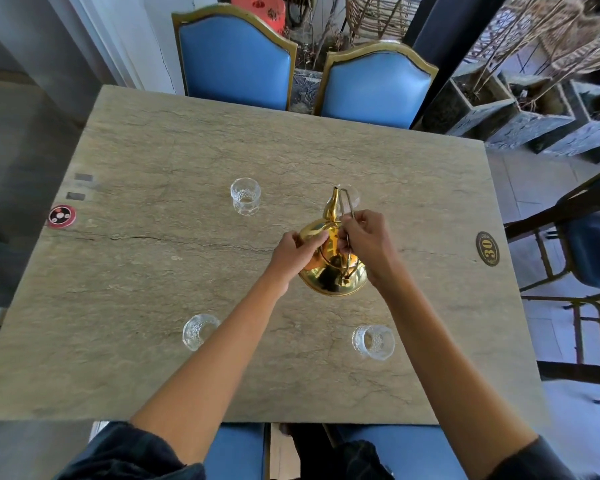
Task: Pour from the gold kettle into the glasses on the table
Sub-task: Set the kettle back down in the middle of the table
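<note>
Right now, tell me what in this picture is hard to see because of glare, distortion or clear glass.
Head view: the wide-angle lens bows the stone table's edges; the shiny gold kettle mirrors its surroundings, with bright highlights; the far right clear glass is largely hidden behind the spout and wire handle; both hands cover the kettle's top.

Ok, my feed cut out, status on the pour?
Right hand shut on kettle handle, left hand steadying gold kettle. Spout tipped over far right glass. Nothing in the way.

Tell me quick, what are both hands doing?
Left hand: fingers closed on the gold kettle.
Right hand: fingers closed on the kettle's wire handle.
</note>
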Demonstrator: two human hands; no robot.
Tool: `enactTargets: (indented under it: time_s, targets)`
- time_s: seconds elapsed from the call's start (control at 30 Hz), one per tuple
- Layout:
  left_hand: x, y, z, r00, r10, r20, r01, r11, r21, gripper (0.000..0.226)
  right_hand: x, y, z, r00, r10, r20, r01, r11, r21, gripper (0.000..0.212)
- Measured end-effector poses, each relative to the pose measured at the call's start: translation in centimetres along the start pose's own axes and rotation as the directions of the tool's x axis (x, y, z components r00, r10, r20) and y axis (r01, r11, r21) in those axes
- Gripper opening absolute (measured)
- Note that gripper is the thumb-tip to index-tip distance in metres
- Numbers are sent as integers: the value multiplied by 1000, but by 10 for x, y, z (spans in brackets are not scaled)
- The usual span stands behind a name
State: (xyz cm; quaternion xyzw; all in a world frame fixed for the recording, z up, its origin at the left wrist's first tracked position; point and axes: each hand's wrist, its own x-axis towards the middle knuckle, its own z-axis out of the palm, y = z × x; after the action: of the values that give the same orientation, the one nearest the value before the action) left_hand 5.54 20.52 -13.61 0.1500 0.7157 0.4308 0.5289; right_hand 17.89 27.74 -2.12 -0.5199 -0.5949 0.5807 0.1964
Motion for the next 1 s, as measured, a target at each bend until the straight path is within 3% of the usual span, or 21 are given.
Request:
enactTargets:
  time_s: [0.17, 0.3, 0.33, 0.43, 0.6, 0.73, 0.9, 1.0]
  targets:
    - [-21, -30, -36, 999, 16, -27, -14, 996, 92, 74, -20, 20, 31, 999, 29, 31, -29, 1000, -5, 19]
    - [-40, -51, -55, 1000, -11, -9, 12, 994, 109, 21, -36, 38, 56, 995, 56, 82, -55, 998, -20, 25]
    - [-42, -57, -59, 1000, -25, -9, 26, 993, 116, 16, -39, 42, 61, 994, 58, 91, -56, 998, -25, 26]
    - [-46, -72, -67, 997, -79, -22, 82, 987, 135, 20, -45, 52, 75, 991, 95, 97, -94, 995, -19, 22]
    - [-44, -90, -72, 997, -73, -28, 76, 985, 157, 54, -53, 68, 91, 994, 92, 63, -86, 992, -90, 13]
    - [-36, -95, -73, 997, -74, -12, 75, 982, 173, 51, -55, 68, 97, 995, 87, 50, -82, 993, -86, 16]
    - [-28, -87, -70, 998, -50, -24, 54, 979, 198, 27, -43, 68, 101, 991, 127, 37, -122, 987, -108, 16]
    - [-20, -84, -69, 997, -72, -33, 77, 976, 203, 42, -32, 71, 103, 992, 123, 23, -119, 985, -124, 17]
